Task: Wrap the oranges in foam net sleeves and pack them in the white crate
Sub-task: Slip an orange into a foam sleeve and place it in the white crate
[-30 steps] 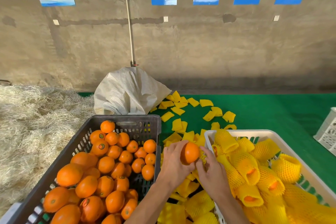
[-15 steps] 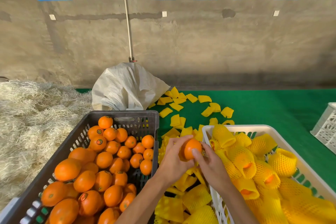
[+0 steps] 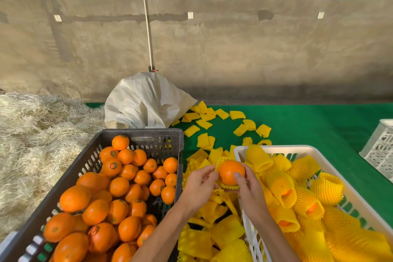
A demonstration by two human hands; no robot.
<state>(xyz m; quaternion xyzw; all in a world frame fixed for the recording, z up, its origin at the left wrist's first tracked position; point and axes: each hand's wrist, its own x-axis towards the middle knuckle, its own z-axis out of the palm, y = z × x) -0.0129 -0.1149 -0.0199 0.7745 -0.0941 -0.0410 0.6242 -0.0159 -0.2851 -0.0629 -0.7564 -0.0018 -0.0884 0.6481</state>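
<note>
Holding an orange [image 3: 231,172] between both hands above the gap between two crates, the person works a yellow foam net sleeve [image 3: 222,160] around it; the sleeve shows at the fruit's upper left edge and beneath it, with most of the peel still bare. Left hand [image 3: 198,187]: fingers curled, tips pinching the sleeve at the orange's left side. Right hand [image 3: 247,189]: fingers curled over the fruit's right face, thumb pressed on its front. White crate [image 3: 276,148], lower right: filled with oranges already in yellow sleeves [image 3: 282,187], the fruit visible through several open ends. Dark crate [image 3: 140,132], lower left: heaped with bare oranges [image 3: 119,185], some bearing small stickers. Loose flat sleeves [image 3: 204,123] lie scattered on the green mat [image 3: 319,125] beyond and between the crates. White woven sack [image 3: 144,100] stands behind the dark crate against the concrete wall; straw [image 3: 32,134] lies at far left; a second white crate [image 3: 380,149] sits at the right edge.
</note>
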